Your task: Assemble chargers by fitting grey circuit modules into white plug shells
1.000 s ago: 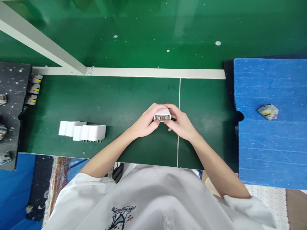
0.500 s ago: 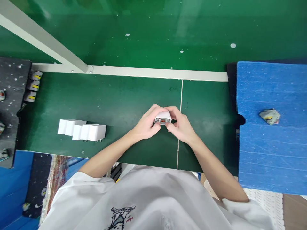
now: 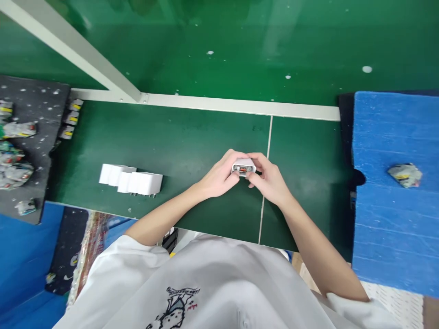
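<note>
Your work surface is a smooth, dark-green, flat bench top, divided toward your right by a thin, pale, straight seam. A straight, off-white rail borders its far side. At your left, a staggered row of white, box-shaped, plastic-looking casings rests directly on the surface, adjoining pieces touching.

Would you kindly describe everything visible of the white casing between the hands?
The white casing is small, boxy and looks like plastic. Its open end faces the camera, showing an orange-red part among greyish ones, too small to identify. The left hand and right hand grip its sides over the green worktop.
</note>
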Demonstrator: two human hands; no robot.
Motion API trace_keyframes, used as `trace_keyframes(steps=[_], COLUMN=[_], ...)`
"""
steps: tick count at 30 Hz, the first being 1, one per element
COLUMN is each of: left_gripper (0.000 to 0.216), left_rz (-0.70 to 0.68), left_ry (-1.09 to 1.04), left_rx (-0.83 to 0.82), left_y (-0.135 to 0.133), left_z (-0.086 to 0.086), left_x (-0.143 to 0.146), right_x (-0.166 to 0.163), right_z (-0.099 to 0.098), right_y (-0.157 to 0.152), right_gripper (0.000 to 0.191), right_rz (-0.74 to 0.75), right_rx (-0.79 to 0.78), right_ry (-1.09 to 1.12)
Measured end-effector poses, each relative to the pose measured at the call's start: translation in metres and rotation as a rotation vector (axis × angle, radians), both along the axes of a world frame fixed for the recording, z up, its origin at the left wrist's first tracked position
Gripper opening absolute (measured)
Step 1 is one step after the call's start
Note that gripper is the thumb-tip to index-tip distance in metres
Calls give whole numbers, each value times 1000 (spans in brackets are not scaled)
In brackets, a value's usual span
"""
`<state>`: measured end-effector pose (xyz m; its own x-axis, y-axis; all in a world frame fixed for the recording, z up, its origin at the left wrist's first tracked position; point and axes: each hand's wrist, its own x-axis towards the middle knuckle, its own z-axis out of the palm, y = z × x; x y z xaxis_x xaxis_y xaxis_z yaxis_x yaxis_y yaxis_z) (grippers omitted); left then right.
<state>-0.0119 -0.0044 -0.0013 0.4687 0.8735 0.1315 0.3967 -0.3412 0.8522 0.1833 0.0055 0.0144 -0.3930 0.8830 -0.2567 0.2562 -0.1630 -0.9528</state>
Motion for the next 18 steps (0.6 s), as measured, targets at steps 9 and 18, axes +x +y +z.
trace_keyframes(steps=[9, 18], left_gripper=[50, 33], left_rz=[50, 950], left_ry=[68, 587], left_rx=[1, 373], left_y=[-3, -61], left_z=[41, 75], left_x=[-29, -147], right_x=[-14, -42], right_z=[10, -11], right_y=[30, 193], right_gripper=[52, 52], right_rz=[251, -182], right_rx=[50, 384], right_ry=[215, -285])
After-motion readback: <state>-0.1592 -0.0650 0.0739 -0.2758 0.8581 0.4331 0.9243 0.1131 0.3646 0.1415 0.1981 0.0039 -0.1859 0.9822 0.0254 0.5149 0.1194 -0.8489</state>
